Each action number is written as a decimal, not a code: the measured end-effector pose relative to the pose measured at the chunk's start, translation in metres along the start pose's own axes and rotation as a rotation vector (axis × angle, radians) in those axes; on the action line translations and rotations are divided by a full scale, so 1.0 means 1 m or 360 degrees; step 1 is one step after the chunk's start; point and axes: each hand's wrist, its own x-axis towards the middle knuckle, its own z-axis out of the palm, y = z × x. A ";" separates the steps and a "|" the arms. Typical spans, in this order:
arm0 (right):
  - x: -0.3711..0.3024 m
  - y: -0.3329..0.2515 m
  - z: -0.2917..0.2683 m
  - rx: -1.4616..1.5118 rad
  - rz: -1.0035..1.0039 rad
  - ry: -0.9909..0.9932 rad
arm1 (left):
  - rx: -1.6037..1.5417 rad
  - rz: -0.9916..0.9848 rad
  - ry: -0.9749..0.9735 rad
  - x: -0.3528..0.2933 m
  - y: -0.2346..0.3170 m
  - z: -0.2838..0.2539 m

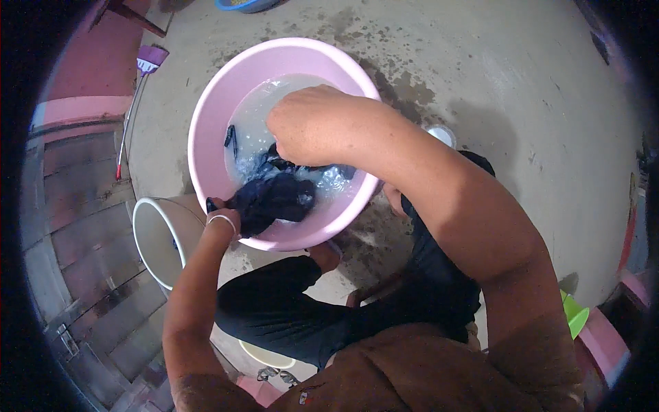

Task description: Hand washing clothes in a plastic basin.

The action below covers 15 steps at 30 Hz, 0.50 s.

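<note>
A large pink basin [206, 147] stands on the floor in front of me, with cloudy, sudsy water [264, 103] in it. A dark navy wet garment [278, 199] lies partly in the water and partly up against the near left rim. At that rim my left hand [225, 218], with a white band on its wrist, is closed on one end of the garment. My right hand [302, 127] is closed in a fist above the middle of the basin, over the garment's far part. Its fingers are hidden under the hand, so what they grip is not fully visible.
A white bucket [147, 233] leans beside the basin on the left. A purple broom [147, 62] stands against the far left. A white cup-like container [443, 134] is right of the basin; a blue bowl [247, 5] sits far off. A green plastic item [575, 314] is lower right.
</note>
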 end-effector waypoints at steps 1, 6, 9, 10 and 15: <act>-0.001 0.001 0.001 0.0010 0.0005 0.0001 | 0.0009 0.0003 -0.0005 -0.010 0.003 -0.004; 0.002 0.002 0.003 -0.0065 -0.0068 0.0158 | -0.0052 0.0231 0.0172 -0.022 0.036 -0.022; -0.003 0.004 -0.007 0.0022 0.0039 0.0066 | -0.0275 0.0358 0.0525 -0.011 0.109 -0.068; -0.003 0.004 -0.009 0.0012 0.0061 0.0070 | -0.0499 0.0457 0.0892 0.017 0.131 -0.062; 0.005 -0.002 -0.011 -0.0106 0.0268 -0.0138 | -0.1241 0.0799 0.1561 0.161 0.228 -0.072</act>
